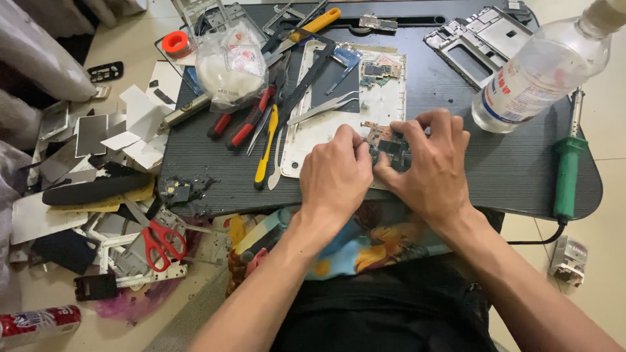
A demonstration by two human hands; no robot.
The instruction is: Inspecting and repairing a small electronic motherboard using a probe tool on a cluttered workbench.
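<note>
A small circuit board (387, 144) with green and copper parts lies at the near edge of a white device back panel (385, 98) on the dark lap table (456, 156). My left hand (334, 175) pinches the board's left side with its fingertips. My right hand (429, 164) curls over the board's right side, thumb and fingers gripping it. Most of the board is hidden between the two hands. Metal tweezers (324, 108) lie on the white panel just above my left hand.
Red-handled pliers (251, 120), a yellow-handled tool (267, 146) and a plastic bag (231, 65) crowd the table's left. A clear bottle (541, 72) lies at the right, a green soldering iron (567, 169) at the right edge. Red scissors (162, 242) and scrap parts cover the floor at left.
</note>
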